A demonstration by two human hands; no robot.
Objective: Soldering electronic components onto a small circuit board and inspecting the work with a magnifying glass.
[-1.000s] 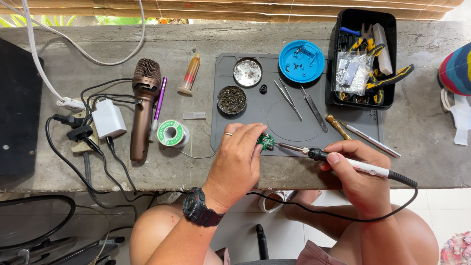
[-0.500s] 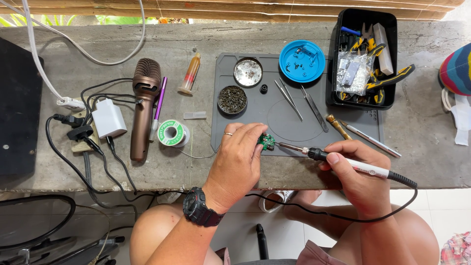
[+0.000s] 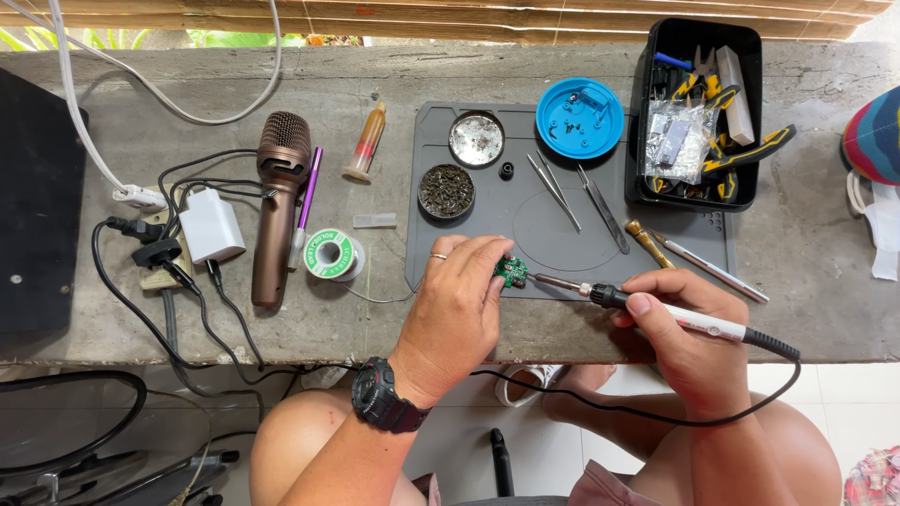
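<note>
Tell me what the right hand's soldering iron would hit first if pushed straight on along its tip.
Probably the small green circuit board pinched in the left hand; the right hand aims the soldering iron at it.

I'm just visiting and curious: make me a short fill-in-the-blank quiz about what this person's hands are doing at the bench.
1. The left hand pinches a small circuit board coloured ____.
2. The right hand holds a ____ whose tip meets the board.
3. The left wrist wears a black ____.
4. The solder spool lies on the bench, to the ____ of the grey mat.

Missing words: green; soldering iron; watch; left
</note>
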